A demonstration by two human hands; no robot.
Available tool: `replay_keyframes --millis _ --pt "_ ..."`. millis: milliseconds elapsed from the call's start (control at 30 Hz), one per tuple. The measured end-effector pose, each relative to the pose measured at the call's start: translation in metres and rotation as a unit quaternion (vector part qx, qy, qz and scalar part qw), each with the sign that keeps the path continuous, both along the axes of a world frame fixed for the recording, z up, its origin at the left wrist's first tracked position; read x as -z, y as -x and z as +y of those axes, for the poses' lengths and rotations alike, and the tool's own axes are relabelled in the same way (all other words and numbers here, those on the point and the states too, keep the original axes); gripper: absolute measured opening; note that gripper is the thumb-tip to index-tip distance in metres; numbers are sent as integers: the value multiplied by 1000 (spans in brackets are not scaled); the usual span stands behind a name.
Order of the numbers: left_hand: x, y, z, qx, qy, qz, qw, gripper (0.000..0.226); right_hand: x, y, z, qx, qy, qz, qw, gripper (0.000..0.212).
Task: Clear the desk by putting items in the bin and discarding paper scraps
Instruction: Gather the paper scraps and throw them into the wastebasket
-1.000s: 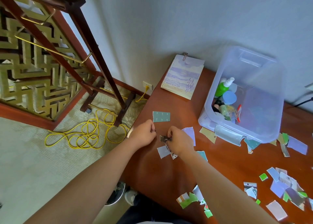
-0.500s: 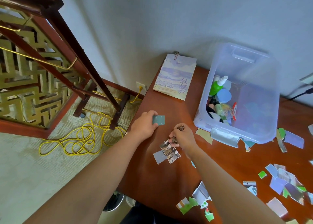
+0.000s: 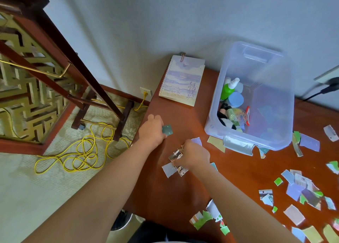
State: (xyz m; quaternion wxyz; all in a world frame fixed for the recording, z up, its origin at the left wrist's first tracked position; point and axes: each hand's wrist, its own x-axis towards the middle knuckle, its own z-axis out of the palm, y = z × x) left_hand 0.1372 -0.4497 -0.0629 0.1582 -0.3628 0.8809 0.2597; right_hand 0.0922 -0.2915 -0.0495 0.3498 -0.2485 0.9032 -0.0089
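The small teal rectangular card (image 3: 167,129) is pinched at one edge by the left hand (image 3: 152,130), its fingers curled round it. A bunch of torn printed paper scraps (image 3: 175,155) is gripped in the right hand (image 3: 194,156), whose fingers are curled under and mostly hidden behind its back. A pale grey torn scrap (image 3: 168,169) lies flat on the polished reddish-brown wooden desk (image 3: 174,196) just below and left of that hand, and a lilac scrap (image 3: 197,141) shows just beyond its knuckles. The clear plastic bin with rounded corners (image 3: 256,66) stands beyond and to the right of the right hand, with bottles and jars already in it. The step in hand is judged to be the gathering of loose paper. The bunch is thin, limp and ragged-edged, so it should be squeezed firmly enough that nothing slides out. The flat scraps will probably be lifted more easily if they are first dragged across the smooth wood and raised at a corner. The card looks stiffer and should be held safely by a light pinch. Many more coloured scraps (image 3: 302,187) are strewn well to the right of the right hand.
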Motion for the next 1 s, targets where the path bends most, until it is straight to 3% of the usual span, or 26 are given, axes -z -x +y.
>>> replay_keyframes --millis 167,400,533,800,1000 --pt "2 -10 5 7 12 5 1000 30 3 -7 3 5 0 14 1000 20" --pt "1 -37 13 -80 -104 32 991 8 7 -21 7 39 53 45 997 27" --pt "-6 -53 27 -107 -128 21 986 19 10 -29 14 52 90 44 994 26" --pt "-14 -82 61 -45 -114 -17 992 51 8 -27 22 88 110 10 990 23" --pt "-11 -83 73 68 7 -20 997 60 5 -27 32 93 147 8 985 22"
